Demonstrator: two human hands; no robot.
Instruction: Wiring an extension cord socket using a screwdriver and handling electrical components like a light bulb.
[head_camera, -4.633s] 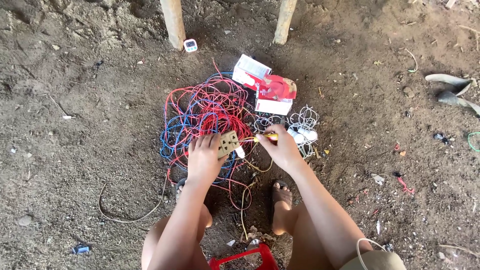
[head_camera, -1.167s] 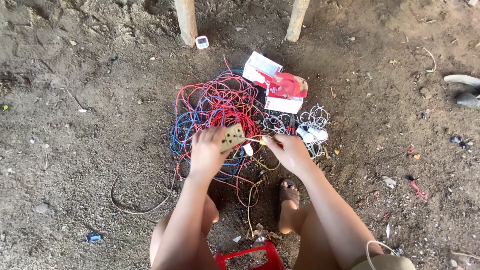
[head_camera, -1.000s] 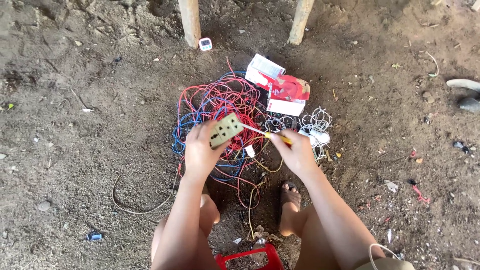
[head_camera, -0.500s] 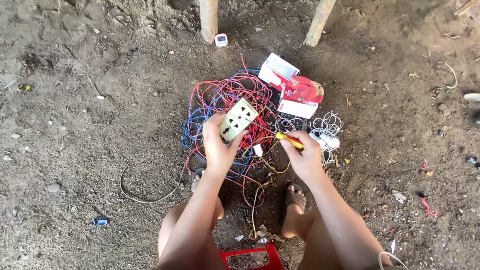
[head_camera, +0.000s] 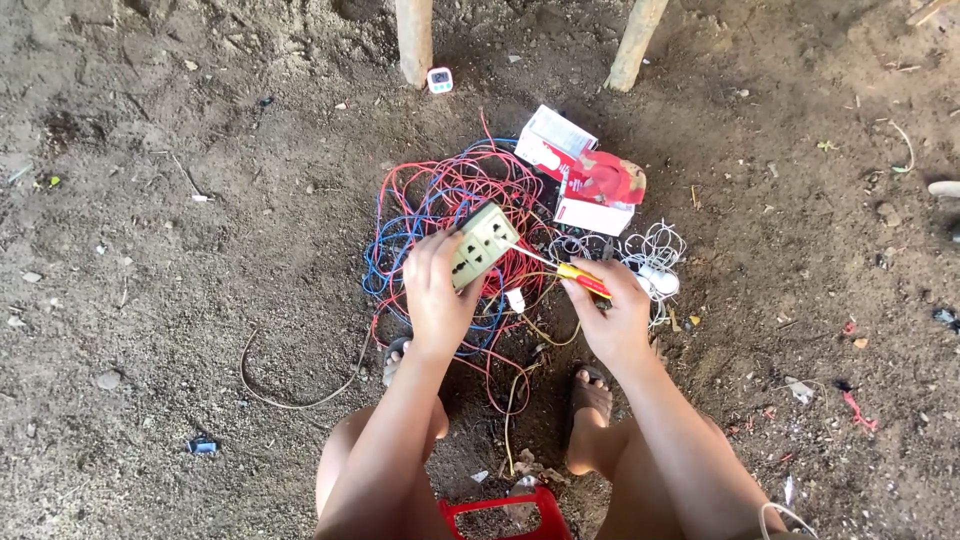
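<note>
My left hand (head_camera: 436, 297) grips a pale green socket block (head_camera: 482, 244), tilted with its face up, above a tangle of red and blue wires (head_camera: 440, 205) on the dirt. My right hand (head_camera: 612, 320) holds a screwdriver with a yellow and red handle (head_camera: 580, 279); its thin shaft reaches left to the edge of the socket block. Both hands hover just above the wire pile, in front of my bare feet.
Red and white cardboard boxes (head_camera: 585, 175) lie behind the wires, with a coil of white wire (head_camera: 650, 255) to the right. Two wooden posts (head_camera: 414, 40) stand at the top, a small white object (head_camera: 439, 80) between them. A red stool edge (head_camera: 505, 512) shows below.
My left hand lifted the socket block off the wire pile and tilted it up. My right hand brought the screwdriver tip to the block's edge.
</note>
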